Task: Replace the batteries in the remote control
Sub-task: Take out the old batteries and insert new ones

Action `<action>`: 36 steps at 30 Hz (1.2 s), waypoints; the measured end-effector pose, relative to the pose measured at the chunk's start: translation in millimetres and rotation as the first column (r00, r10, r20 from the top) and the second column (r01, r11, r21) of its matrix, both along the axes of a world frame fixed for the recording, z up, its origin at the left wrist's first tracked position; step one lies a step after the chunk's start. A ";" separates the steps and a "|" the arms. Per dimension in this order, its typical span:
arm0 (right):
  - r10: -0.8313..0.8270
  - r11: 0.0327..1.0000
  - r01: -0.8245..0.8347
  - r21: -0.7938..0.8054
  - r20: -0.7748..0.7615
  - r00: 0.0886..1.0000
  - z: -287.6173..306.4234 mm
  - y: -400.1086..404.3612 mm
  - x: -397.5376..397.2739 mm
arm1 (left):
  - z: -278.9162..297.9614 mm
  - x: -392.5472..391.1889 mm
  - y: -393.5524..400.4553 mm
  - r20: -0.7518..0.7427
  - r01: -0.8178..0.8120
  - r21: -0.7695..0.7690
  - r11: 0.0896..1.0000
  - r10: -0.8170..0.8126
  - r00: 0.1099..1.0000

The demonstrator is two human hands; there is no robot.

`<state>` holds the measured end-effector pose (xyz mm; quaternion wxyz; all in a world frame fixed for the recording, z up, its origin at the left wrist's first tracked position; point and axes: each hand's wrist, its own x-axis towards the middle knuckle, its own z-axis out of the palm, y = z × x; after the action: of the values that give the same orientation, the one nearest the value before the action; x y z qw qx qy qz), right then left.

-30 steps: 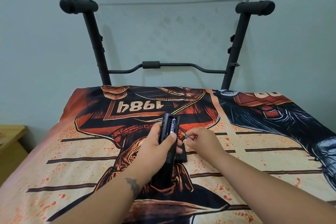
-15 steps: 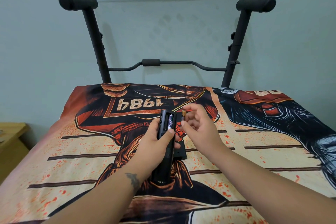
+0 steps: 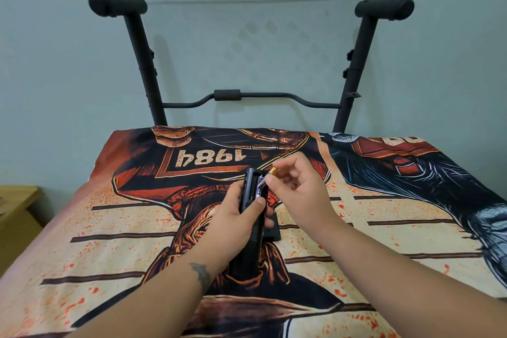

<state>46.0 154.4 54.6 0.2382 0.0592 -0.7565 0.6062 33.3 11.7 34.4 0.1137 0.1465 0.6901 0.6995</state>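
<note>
While you look down at the bed:
Left hand: your left hand (image 3: 233, 223) wraps the remote control (image 3: 251, 217), fingers closed around its body, thumb lying on its open back.
Right hand: your right hand (image 3: 300, 189) pinches a battery (image 3: 265, 179) between thumb and forefinger, fingers narrow on it.
Battery: tilted, gold end up beyond your fingertips, lower end at the open compartment, beside another cell already seated.
Cover: a black battery cover (image 3: 273, 229) lies on the printed bedspread (image 3: 109, 228), just under your left fingers.

Bare forearms (no sleeves), left wrist tattoo (image 3: 201, 273)
</note>
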 end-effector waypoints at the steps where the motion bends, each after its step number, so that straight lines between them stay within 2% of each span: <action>1: 0.005 1.000 -0.005 0.002 0.004 1.000 0.3 -0.4 0.7 | 1.2 1.1 0.0 0.002 0.006 -0.002 1.000 -0.006 1.000; 10: -0.003 0.999 0.002 0.039 0.025 1.000 3.7 -3.4 5.6 | 3.2 3.4 1.9 0.041 0.039 0.021 0.999 -0.040 0.998; 16: -0.064 0.981 0.064 0.182 -0.004 0.998 -0.2 -2.3 2.9 | 0.5 3.4 2.0 0.025 0.037 -0.001 0.999 -0.037 0.999; 24: -0.101 0.972 0.103 0.212 -0.022 0.995 -4.2 -0.5 1.0 | 3.2 6.9 4.2 0.069 0.019 0.037 0.999 -0.021 0.997; 30: -0.131 0.975 0.130 0.179 -0.007 0.991 -3.8 -2.0 2.0 | 2.4 6.6 4.0 0.088 -0.003 0.030 1.000 0.001 0.996; 33: -0.133 0.989 0.125 0.074 0.116 0.984 0.7 -4.7 3.1 | 3.4 7.0 4.9 0.080 0.002 0.029 1.000 -0.005 0.997; 36: 0.078 0.981 0.002 -0.195 0.399 0.914 3.5 -13.4 7.3 | 5.4 8.6 6.5 0.038 0.023 0.004 1.000 -0.024 0.999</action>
<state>53.3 141.0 58.1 0.0694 -0.0757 -0.7264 0.6795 41.9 18.2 39.8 0.1348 0.1415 0.6848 0.7021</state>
